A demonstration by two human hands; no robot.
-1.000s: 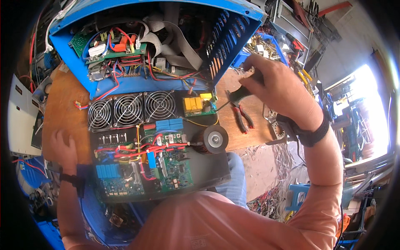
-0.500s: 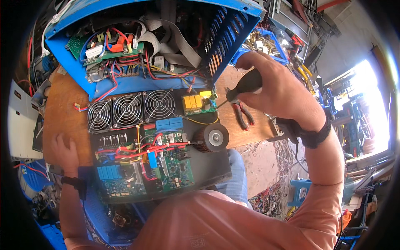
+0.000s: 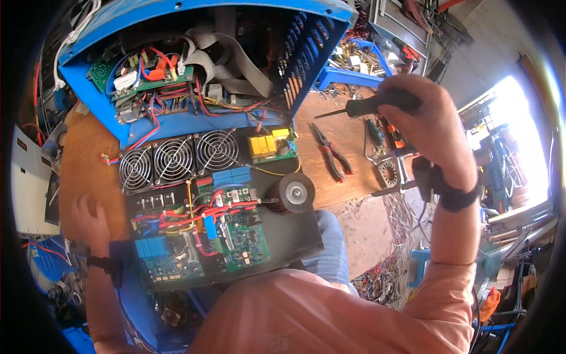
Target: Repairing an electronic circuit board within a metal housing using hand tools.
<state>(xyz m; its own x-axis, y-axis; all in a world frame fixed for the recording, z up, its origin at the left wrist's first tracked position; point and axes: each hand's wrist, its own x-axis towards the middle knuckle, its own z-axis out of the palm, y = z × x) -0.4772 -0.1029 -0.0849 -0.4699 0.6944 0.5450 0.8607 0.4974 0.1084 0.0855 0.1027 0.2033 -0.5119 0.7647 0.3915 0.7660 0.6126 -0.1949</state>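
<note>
In the upper right of the frame the right hand [image 3: 427,127] is closed around the black handle of a screwdriver [image 3: 377,106], whose thin shaft points to the left and hangs above the wooden table [image 3: 348,138], touching nothing. Just below the shaft a pair of pliers with red handles [image 3: 331,152] lies on the table, and to the right of it, partly hidden under the right hand, are some small tools and a round metal part [image 3: 387,173]. The left hand [image 3: 88,215] is at the middle left, with fingers spread, resting against the left edge of a black chassis plate [image 3: 295,236]. This plate fills the centre and carries three round fans [image 3: 174,158] in a row, a small board with yellow blocks [image 3: 271,146], green circuit boards [image 3: 236,236] with red wires, and a dark round coil [image 3: 293,193] at its right side. Between the screwdriver and the boards stands nothing but the pliers. At the top of the frame an open blue metal case [image 3: 153,124] shows more boards and grey ribbon cables. A grey box [image 3: 29,183] stands at the far left edge, and loose wires lie on the floor at the lower right.
</note>
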